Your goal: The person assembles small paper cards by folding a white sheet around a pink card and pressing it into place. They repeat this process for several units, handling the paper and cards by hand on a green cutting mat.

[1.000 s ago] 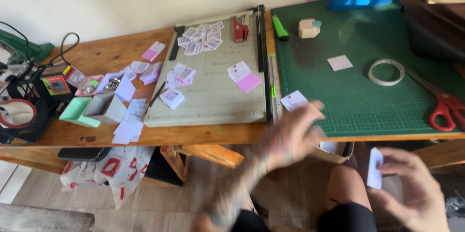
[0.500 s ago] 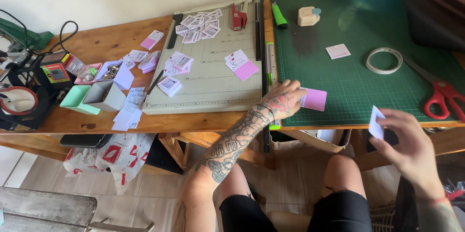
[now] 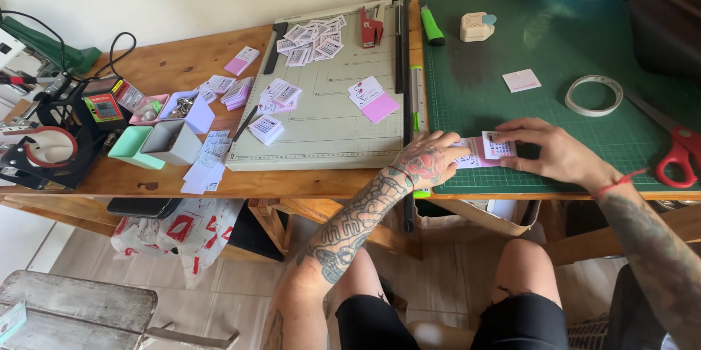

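A small printed card [image 3: 499, 147] is pinched flat under the fingers of the right hand [image 3: 551, 154] on top of a pink paper [image 3: 475, 153], which is pressed down at its other end by the left hand [image 3: 427, 162], at the near edge of the green cutting mat [image 3: 555, 43]. The pink paper's long axis runs side to side between the hands, the card lying nearer the right. Farther back on the mat are seen a tape roll [image 3: 594, 96] and red scissors [image 3: 679, 149]; left of the mat, a paper trimmer [image 3: 328, 101] is strewn with cards.
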